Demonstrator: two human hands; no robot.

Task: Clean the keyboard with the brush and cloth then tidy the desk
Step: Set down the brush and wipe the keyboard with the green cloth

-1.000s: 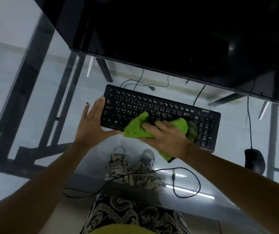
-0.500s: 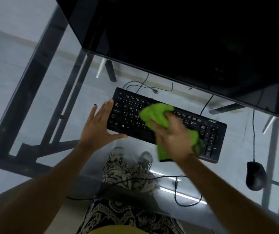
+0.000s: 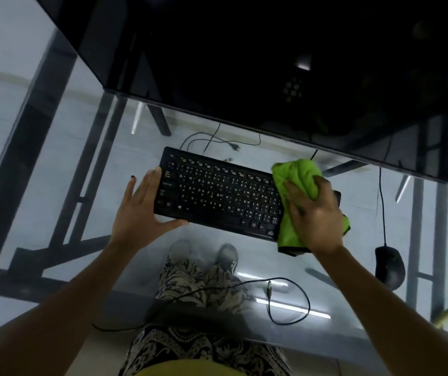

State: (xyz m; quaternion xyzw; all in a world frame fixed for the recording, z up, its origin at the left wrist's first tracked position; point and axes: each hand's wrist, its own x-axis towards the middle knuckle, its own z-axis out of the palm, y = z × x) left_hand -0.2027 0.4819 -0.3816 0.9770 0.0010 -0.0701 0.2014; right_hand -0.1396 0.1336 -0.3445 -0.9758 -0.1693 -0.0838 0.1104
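From the head view, the green cloth (image 3: 297, 177) now sits bunched over the right end of the keyboard (image 3: 217, 194), where half a second ago it was over the middle keys and a second ago nearer the front edge of the middle — so the wipe has swept rightward across the board. The right hand (image 3: 316, 213) is closed around the cloth, pressing it down onto the keyboard's right end, which it hides. The left hand (image 3: 141, 213) has stayed put, spread wide with fingers flat along the keyboard's left edge and the thumb under its front corner, bracing rather than gripping. The keyboard lies on the glass table (image 3: 54, 172), just in front of the dark monitor (image 3: 271, 63); a mouse (image 3: 389, 267) rests well to the keyboard's right. With one pass reaching the far end, the cloth stage looks well along — tidying is likely still ahead. No brush can be identified with certainty.
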